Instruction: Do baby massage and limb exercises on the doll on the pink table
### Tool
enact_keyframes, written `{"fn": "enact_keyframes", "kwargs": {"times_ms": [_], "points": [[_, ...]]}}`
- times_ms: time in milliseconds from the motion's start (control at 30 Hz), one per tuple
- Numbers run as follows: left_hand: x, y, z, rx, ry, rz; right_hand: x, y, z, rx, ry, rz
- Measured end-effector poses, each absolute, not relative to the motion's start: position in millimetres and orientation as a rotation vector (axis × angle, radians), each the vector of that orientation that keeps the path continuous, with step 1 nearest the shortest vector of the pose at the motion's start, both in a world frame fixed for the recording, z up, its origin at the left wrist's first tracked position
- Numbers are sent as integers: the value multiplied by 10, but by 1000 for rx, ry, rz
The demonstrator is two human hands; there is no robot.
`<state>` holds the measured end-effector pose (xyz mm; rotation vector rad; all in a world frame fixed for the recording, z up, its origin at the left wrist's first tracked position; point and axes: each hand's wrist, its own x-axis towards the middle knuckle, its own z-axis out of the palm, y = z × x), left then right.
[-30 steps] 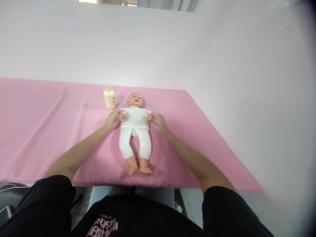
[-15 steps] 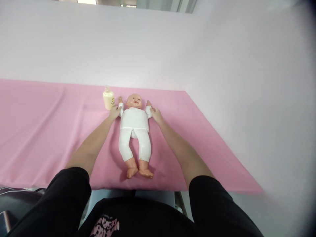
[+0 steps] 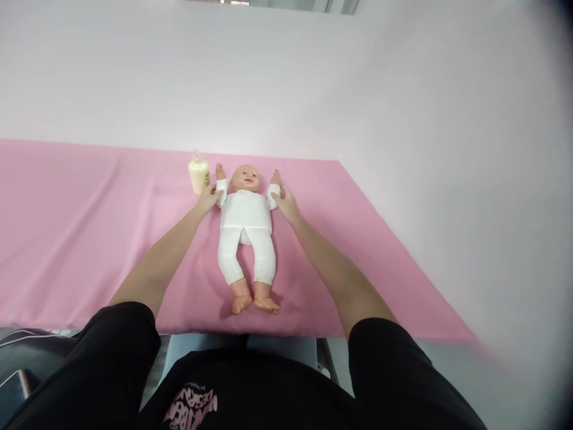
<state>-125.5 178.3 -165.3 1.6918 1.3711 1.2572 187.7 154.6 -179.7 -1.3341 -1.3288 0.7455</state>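
A baby doll [image 3: 245,209] in white clothing lies on its back on the pink-covered table, head toward the wall and bare feet toward me. Both its arms are bent upward beside the head. My left hand [image 3: 208,200] is closed around the sleeved arm on the left, thumb on top. On the other side, my right hand [image 3: 287,206] grips the doll's right-side arm in the same way. The fingers beneath the arms are partly hidden. Just beyond my left hand stands a pale yellow pump bottle [image 3: 199,176].
The pink sheet [image 3: 89,239] covers a long table set against white walls at the back and right. At the lower left, a phone-like object [image 3: 15,394] and white cables [image 3: 33,336] rest on a dark surface. A window opening [image 3: 290,3] shows at the top.
The doll's arms have shifted, the right one now raised more upright with its hand higher. Both my hands stay on the arms. The camera view has tilted slightly downward.
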Motion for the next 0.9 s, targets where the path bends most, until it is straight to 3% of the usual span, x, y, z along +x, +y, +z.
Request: {"fn": "enact_keyframes", "kwargs": {"times_ms": [167,300,433,700,900], "points": [[-1346,1353,-1519,1985,1246,1294,2045,1078,-1761,-1119,-1633,484],[-1460,995,-1466,2478,1156,957,2190,729,-1792,-1115,-2058,166],[-1516,805,-1500,2620,1186,815,2254,611,-1880,-1070,-2230,54],[-1389,1046,-1491,2537,1316,1050,2121,907,-1833,-1147,-1966,63],[-1207,1609,-1564,2100,1513,1291,1869,1339,-1704,-1179,-1558,409]]}}
